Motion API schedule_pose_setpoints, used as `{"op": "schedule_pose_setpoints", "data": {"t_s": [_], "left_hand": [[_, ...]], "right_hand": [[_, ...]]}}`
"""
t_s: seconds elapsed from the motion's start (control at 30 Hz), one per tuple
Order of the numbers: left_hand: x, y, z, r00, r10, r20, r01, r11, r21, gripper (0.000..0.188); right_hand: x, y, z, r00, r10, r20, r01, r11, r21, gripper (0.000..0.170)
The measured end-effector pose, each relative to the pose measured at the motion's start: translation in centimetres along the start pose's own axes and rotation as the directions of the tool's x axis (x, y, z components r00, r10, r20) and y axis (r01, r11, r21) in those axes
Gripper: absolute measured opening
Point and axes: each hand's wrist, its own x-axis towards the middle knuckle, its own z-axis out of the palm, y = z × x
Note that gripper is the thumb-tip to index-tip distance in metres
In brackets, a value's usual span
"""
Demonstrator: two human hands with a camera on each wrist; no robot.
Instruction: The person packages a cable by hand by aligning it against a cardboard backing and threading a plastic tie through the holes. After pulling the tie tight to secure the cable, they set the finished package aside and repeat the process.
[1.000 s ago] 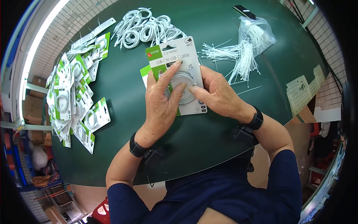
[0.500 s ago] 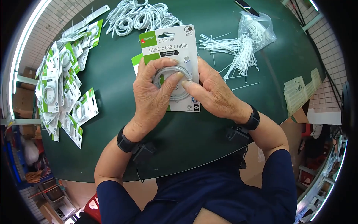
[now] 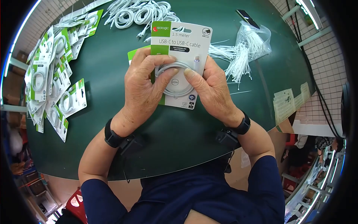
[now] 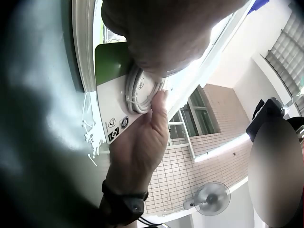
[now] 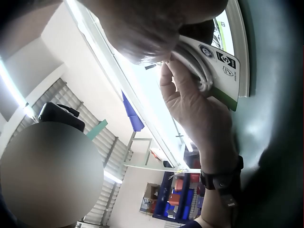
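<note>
Both hands hold a printed white and green cable card (image 3: pixel 186 41) in front of the body, its face up toward the head camera. On it lies a coiled white USB-C cable (image 3: pixel 177 94). The left hand (image 3: pixel 141 86) grips the card's left side, index finger and thumb bent over the coil. From the right edge, the right hand (image 3: pixel 214 91) pinches the card, thumb pressing on the coil's upper right and fingers hidden behind. Another green-edged card (image 3: pixel 135 55) shows beneath, left of the held one. In the left wrist view, the coil (image 4: pixel 137 97) sits against the card between the hands.
A heap of carded cables (image 3: pixel 48 71) covers the green table's (image 3: pixel 171 149) left side. Loose coiled white cables (image 3: pixel 138 15) lie at the back. Behind the right hand are white cable ties (image 3: pixel 238 61), a plastic bag (image 3: pixel 263 41) and a phone (image 3: pixel 248 18). Printed sheets (image 3: pixel 287 102) lie at the right edge.
The head view has shifted, so the heap appears farther left. The right thumb has moved up along the coil to its upper right. Both hands keep hold of the card, which now tilts slightly clockwise.
</note>
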Motion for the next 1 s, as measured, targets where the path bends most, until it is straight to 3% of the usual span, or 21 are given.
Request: {"op": "schedule_pose_setpoints", "data": {"t_s": [0.23, 0.4, 0.53, 0.63, 0.77, 0.9, 1.0], "left_hand": [[-0.5, -0.6, -0.3, 0.999, 0.023, 0.043, -0.029, 0.989, 0.142, 0.022], [-0.6, -0.8, 0.0, 0.999, 0.044, 0.032, -0.048, 0.989, 0.137, 0.02], [-0.8, -0.8, 0.3, 1.0, -0.004, 0.007, 0.004, 1.0, -0.028, 0.018], [-0.7, -0.3, 0.1, 0.992, -0.105, 0.076, 0.116, 0.981, -0.155, 0.019], [-1.0, 0.3, 0.9, 0.986, -0.115, 0.121, 0.135, 0.975, -0.175, 0.02], [-1.4, 0.0, 1.2, 1.0, -0.003, 0.009, 0.004, 0.999, -0.053, 0.019], [-1.3, 0.9, 1.0, 0.999, -0.038, 0.01, 0.038, 0.999, 0.013, 0.019]], "right_hand": [[-0.2, -0.1, 0.3, 0.999, -0.051, -0.005, 0.05, 0.995, -0.091, 0.044], [-0.2, 0.1, 0.1, 0.998, -0.058, 0.002, 0.058, 0.996, -0.07, 0.043], [0.1, 0.1, -0.3, 0.997, -0.081, -0.019, 0.079, 0.994, -0.075, 0.041], [0.1, 0.0, -0.5, 0.995, -0.087, -0.049, 0.082, 0.993, -0.089, 0.039], [0.2, 0.0, -0.4, 0.991, -0.073, -0.116, 0.066, 0.996, -0.063, 0.035], [0.0, 0.3, 0.0, 0.979, -0.154, -0.136, 0.141, 0.985, -0.103, 0.032], [-0.1, -0.3, -0.2, 0.989, -0.104, -0.109, 0.094, 0.991, -0.09, 0.033]]}}
